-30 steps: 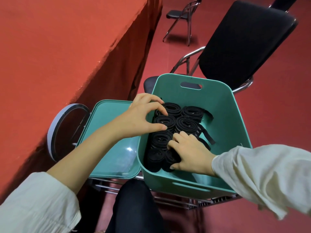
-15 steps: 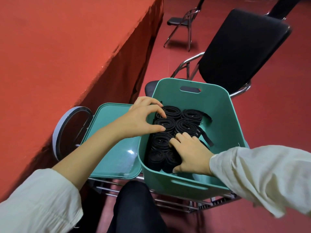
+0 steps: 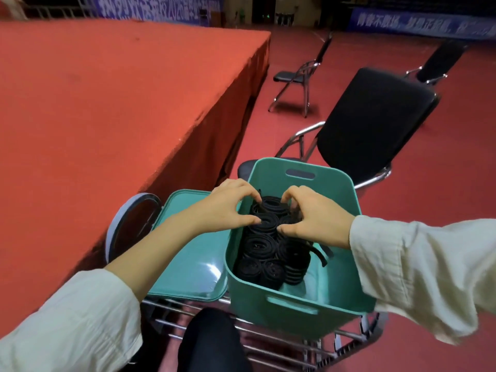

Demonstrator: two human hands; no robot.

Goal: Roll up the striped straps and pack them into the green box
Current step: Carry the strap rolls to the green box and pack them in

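Both hands are in over the green box (image 3: 295, 299). L hand (image 3: 228, 208) and R hand (image 3: 314, 216) are curled, not flat. Forefingers hook over the far edge of the far rolls (image 3: 269, 210) and thumbs tuck in on the near side. So the far rolls sit clamped btwn the two sets of fingertips, L tips on the left flank, R tips on the right. There's a small gap btwn the two forefingers, w/ black strap showing through it. R's other fingers are hidden behind the knuckles, can't read them.

The rest of the rolled straps (image 3: 264, 256) stand on end below the thumbs, toward me, packed side by side along the box's left wall. Loose strap ends (image 3: 320, 255) trail out under the R palm.

Room: the far wall w/ its handle slot is just beyond the fingertips, tight there. Right of the R hand the box interior is open to the right wall. L wrist crosses the left rim. The lid (image 3: 188, 264) lies flat just outside it, under the L forearm. The box sits on a wire rack (image 3: 268, 342). A black chair (image 3: 375, 122) stands behind the far wall, and a red platform (image 3: 120, 103) lies off beyond the L hand.
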